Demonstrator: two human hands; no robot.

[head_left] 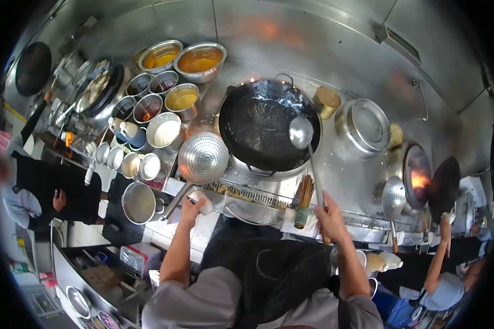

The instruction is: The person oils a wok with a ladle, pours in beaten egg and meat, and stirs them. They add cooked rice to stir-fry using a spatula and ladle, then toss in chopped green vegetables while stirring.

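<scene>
My right hand [332, 217] is closed round the long handle of a steel ladle [301, 132], whose bowl sits over the right side of a large black wok [260, 129]. The wok looks wet and dark inside. My left hand [190, 211] is closed on a bunched white cloth [204, 204]. Just beside it runs the handle of a perforated skimmer [203, 158], which rests left of the wok; whether my fingers touch that handle I cannot tell. A bamboo wok brush [304, 200] stands close to my right hand.
Steel bowls of orange liquid [201, 59] and several sauce pots [148, 108] crowd the left. Stacked steel pots [363, 127] stand right of the wok. Flame shows at another burner [420, 180], near a second skimmer [394, 198]. Other people work at both sides.
</scene>
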